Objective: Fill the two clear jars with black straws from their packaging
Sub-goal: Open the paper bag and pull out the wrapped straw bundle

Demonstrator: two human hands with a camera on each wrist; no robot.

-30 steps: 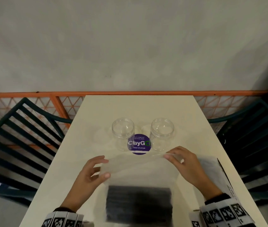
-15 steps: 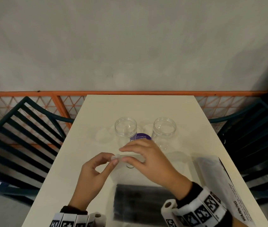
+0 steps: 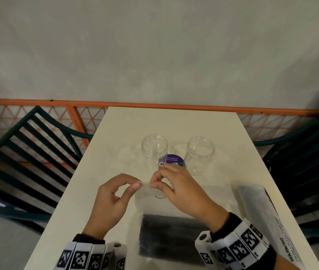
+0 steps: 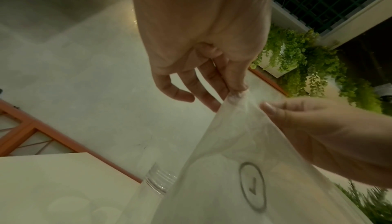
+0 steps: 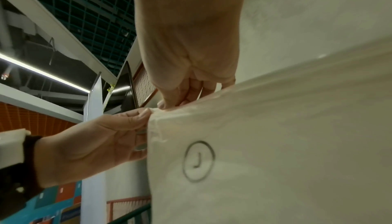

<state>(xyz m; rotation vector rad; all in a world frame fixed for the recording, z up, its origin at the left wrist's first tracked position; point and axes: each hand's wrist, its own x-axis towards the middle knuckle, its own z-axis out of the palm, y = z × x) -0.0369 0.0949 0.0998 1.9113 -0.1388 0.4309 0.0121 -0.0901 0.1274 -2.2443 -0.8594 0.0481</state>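
Observation:
Two clear jars, open and upright, stand mid-table: the left jar (image 3: pixel 154 151) (image 4: pixel 159 182) and the right jar (image 3: pixel 200 152). A translucent bag (image 3: pixel 151 193) (image 4: pixel 244 177) (image 5: pixel 275 143) holding black straws (image 3: pixel 172 236) is lifted at its top edge in front of me. My left hand (image 3: pixel 138 185) (image 4: pixel 236 93) (image 5: pixel 146 111) pinches the bag's top left corner. My right hand (image 3: pixel 154 184) (image 4: pixel 265 107) (image 5: pixel 167 105) pinches the same edge right beside it. The bag's mouth looks unopened.
A round purple sticker (image 3: pixel 172 161) lies on the cream table (image 3: pixel 174 123) between the jars. A second plastic bag (image 3: pixel 258 211) with warning print lies at the right edge. Dark slatted chairs (image 3: pixel 28 156) flank the table; an orange railing (image 3: pixel 154 104) runs behind.
My right hand left the bag's top right corner and crossed to the left, next to my left hand. Both now pinch the same corner, and the bag's top has bunched up.

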